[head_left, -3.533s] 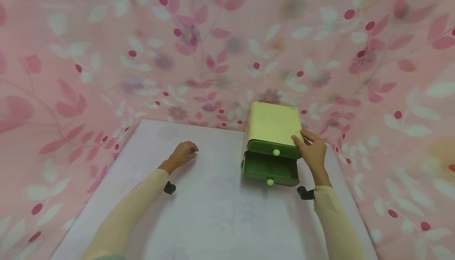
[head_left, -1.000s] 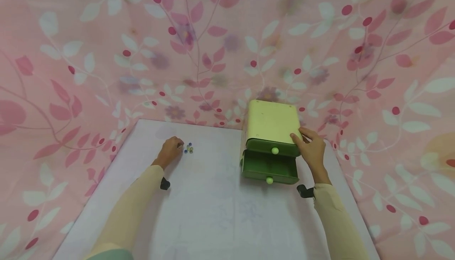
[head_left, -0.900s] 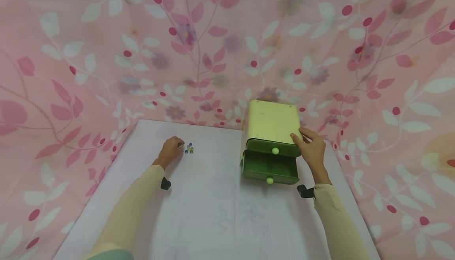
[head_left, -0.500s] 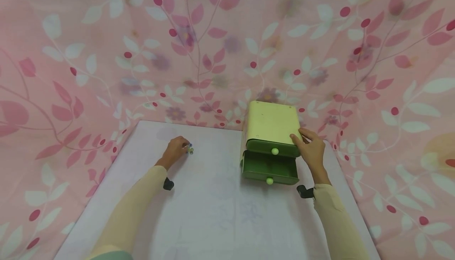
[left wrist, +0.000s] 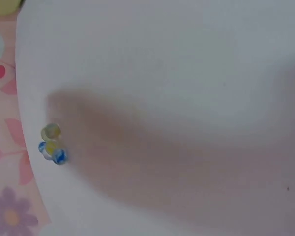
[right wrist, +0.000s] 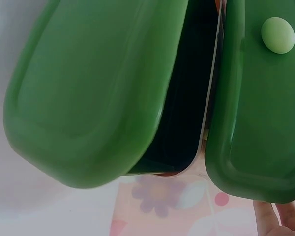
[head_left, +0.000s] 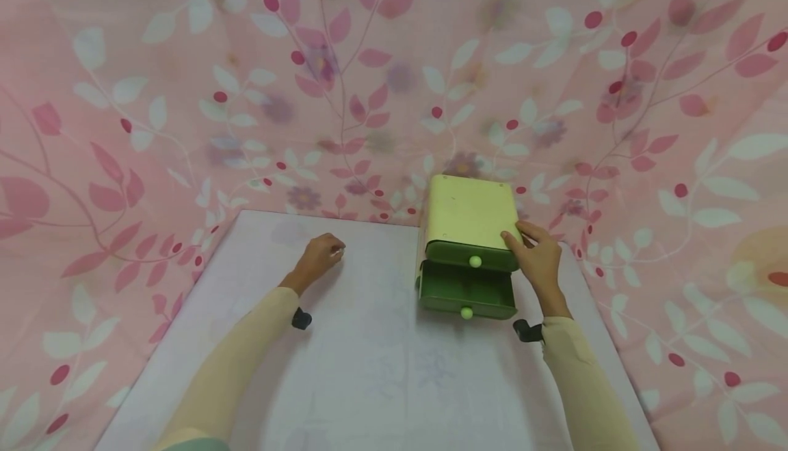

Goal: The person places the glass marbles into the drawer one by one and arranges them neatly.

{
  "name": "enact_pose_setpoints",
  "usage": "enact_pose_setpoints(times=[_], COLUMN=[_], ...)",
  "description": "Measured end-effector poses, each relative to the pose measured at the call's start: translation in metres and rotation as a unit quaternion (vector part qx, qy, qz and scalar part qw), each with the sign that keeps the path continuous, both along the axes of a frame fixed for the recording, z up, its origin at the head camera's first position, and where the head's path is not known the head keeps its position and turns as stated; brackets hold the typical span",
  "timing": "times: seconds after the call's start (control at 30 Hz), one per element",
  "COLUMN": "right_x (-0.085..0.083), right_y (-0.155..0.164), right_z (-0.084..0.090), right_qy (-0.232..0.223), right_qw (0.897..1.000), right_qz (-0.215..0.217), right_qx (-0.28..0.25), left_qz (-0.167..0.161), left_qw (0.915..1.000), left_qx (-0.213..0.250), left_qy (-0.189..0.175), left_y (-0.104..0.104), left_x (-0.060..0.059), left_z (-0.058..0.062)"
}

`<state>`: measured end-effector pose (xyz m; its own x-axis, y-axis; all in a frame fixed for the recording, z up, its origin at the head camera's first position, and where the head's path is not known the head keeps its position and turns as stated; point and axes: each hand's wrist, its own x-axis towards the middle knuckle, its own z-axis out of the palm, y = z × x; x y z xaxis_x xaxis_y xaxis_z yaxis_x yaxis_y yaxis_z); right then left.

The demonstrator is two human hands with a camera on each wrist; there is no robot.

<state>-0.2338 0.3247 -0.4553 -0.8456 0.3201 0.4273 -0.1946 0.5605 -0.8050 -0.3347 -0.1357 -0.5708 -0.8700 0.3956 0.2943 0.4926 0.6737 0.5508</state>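
Observation:
A small metal drawer cabinet (head_left: 473, 211), yellow-green on top with green drawers, stands at the back right. Its lower drawer (head_left: 468, 293) is pulled out; the upper drawer (head_left: 455, 252) is in. My right hand (head_left: 540, 263) grips the cabinet's front right edge, thumb on top and fingers along the side. Several glass marbles (left wrist: 51, 147), blue, yellow and greenish, sit clustered on the table in the left wrist view. Over them in the head view, hiding them, is my left hand (head_left: 318, 259) with bent fingers; I cannot tell whether it pinches a marble.
The white-covered table (head_left: 357, 369) meets pink floral cloth (head_left: 345, 95) at the back and sides. Round green knobs (head_left: 466, 313) stick out from the drawer fronts. A black wrist mount (head_left: 301, 319) shows at each sleeve.
Around a second ago my left hand stood left of the marbles, leaving them visible. It has since moved right over them. The right hand and the cabinet have stayed put.

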Motion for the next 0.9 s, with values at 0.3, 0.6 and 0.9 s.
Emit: enact_pose_setpoints(times=[0.3,0.6,0.9], right_x=[0.001,0.0,-0.001], right_y=[0.0,0.001,0.001], right_z=[0.001,0.001,-0.002], right_qy=[-0.004,-0.006,-0.004], right_qw=[1.0,1.0,1.0], right_qz=[0.002,-0.004,-0.003], right_qx=[-0.001,0.004,-0.005], left_qz=[-0.055,-0.118,-0.194], left_qw=[0.9975,0.9915,0.9752], left_qx=[0.028,0.003,-0.002], left_qy=[0.034,0.054,0.107], left_y=[0.022,0.053,0.082], left_x=[0.004,0.008,0.02], left_z=[0.014,0.027,0.044])
